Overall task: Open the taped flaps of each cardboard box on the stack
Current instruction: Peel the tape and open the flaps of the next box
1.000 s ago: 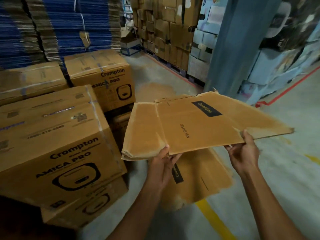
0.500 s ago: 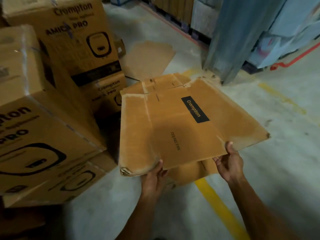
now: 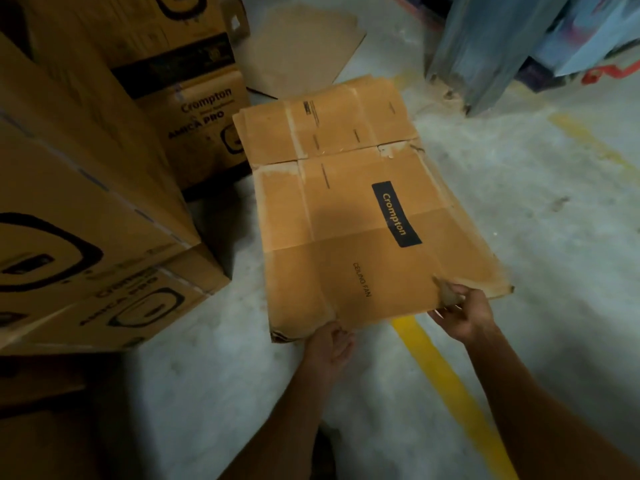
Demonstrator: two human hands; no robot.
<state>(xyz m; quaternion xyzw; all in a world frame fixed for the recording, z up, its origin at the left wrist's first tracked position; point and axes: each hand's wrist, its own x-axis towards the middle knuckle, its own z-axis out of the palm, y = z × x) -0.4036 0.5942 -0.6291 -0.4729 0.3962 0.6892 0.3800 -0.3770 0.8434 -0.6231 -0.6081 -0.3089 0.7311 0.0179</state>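
Grey concrete floor [image 3: 536,237] of a dim warehouse spreads under me, with a painted yellow line [image 3: 446,382] running on it from between my two grips back toward me, under my right forearm. I hold a flattened box [image 3: 346,220] by its near edge, broad face up, printed with a dark "Crompton" label and the words "CEILING FAN". It stretches away from both grips, low over the floor, and I cannot tell whether its far end touches down. My left grip [image 3: 330,344] is at the near left corner, back of the hand up, fingers curled under the edge so that their tips are hidden. My right grip [image 3: 462,315] pinches the near edge further right, thumb on top of the cardboard beside a torn spot, fingers beneath. Well beyond both grips, another flat carton [image 3: 322,126] shows just past the far end of the flattened box, and beyond that a loose cardboard sheet [image 3: 298,46] lies on the floor. To the left of my left grip stands the stack of boxes [image 3: 86,202], brown cartons marked "Crompton AMICA PRO", one on another; neither grip touches them. Far beyond my right grip rises a blue-grey pillar [image 3: 485,46], with a red line [image 3: 609,72] on the floor past it.
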